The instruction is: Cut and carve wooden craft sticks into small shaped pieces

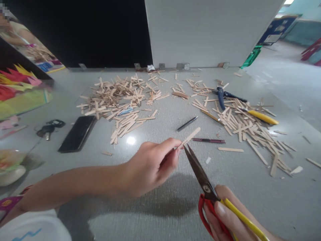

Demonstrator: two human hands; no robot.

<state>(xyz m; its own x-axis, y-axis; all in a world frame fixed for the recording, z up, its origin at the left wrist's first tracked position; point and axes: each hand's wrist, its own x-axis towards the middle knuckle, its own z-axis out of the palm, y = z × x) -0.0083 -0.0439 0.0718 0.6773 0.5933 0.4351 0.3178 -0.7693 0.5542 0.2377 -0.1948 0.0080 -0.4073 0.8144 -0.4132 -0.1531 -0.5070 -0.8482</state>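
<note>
My left hand (pixel 150 165) pinches a thin wooden craft stick (pixel 192 136) between thumb and fingers, holding it above the grey table (pixel 160 201). My right hand (pixel 229 214) grips a pair of scissors (pixel 200 174) with red and yellow handles. The dark blades point up and left, and their tips touch the stick just beside my left fingertips. The blades look nearly closed.
Piles of wooden sticks (pixel 120 100) lie at the back left and at the right (pixel 245 124). A black phone (pixel 77 133), keys (pixel 48 127), two pens (pixel 187 123), blue pliers (pixel 222 95) and a yellow-handled tool (pixel 262 117) lie around. A white panel (pixel 205 30) stands behind.
</note>
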